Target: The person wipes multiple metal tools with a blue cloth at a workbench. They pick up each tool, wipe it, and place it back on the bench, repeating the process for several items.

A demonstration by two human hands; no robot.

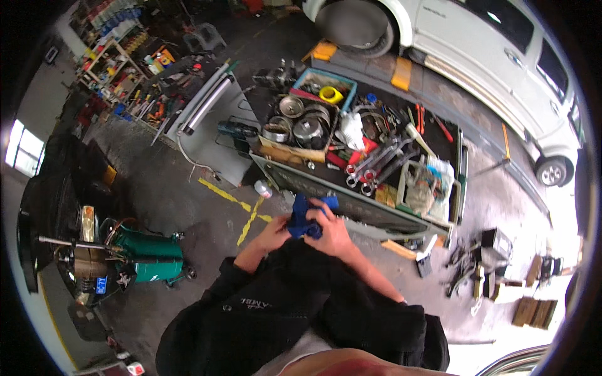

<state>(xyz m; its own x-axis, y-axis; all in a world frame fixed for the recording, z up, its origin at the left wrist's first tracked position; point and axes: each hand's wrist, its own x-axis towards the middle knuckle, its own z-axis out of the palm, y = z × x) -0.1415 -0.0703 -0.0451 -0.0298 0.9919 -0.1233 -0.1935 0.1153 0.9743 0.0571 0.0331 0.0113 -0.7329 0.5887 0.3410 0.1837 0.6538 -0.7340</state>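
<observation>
In front of my chest I hold a crumpled dark blue cloth [302,227] in both hands. My left hand [274,235] pinches its left side, fingers closed. My right hand [331,233] wraps round it from the right, the fingers bent over its top. A lighter blue part sticks out past the right fingertips, and whether it belongs to the cloth I cannot tell. Whatever the cloth may cover is hidden. Just beyond my hands stands a tool cart [301,183], its top crowded with several combination wrenches [370,174] and round metal parts [308,130].
A white spray can [263,188] stands left of the cart on the floor. Further left are a green tank [150,257] on wheels and a grey metal panel [216,135]. A white car [470,50] rests on a lift behind the cart. Boxes [495,241] and metal parts lie right.
</observation>
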